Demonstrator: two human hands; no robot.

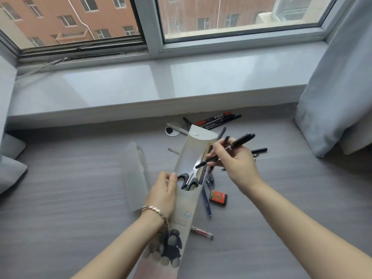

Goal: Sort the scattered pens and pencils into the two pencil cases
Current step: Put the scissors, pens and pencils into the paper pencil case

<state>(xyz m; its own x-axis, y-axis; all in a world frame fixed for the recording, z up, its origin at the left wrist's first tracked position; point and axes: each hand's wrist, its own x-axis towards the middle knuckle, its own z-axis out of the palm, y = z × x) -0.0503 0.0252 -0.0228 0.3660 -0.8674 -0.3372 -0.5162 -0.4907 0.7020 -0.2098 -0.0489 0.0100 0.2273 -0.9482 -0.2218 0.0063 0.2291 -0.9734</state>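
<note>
- The person's left hand [162,190] grips the printed pencil case [187,200] at its open mouth, thumb and fingers closed on the rim, holding it tilted above the table [70,198].
- Scissors [190,177] and several pens already lie inside the case.
- The right hand [235,162] pinches a black pen [227,149] between thumb and fingertips, with its lower tip at the opening.
- For a clean insertion, the pen should be aligned with the length of the case and slid in beside the scissor blades, not across them.
- A red pen [202,232], a blue pen [206,200] and an eraser [218,197] lie on the table just beside the case.
- The second, clear pencil case [136,174] lies to the left.
- Further markers [218,120] lie scattered near the windowsill [141,87], unsorted.
</note>
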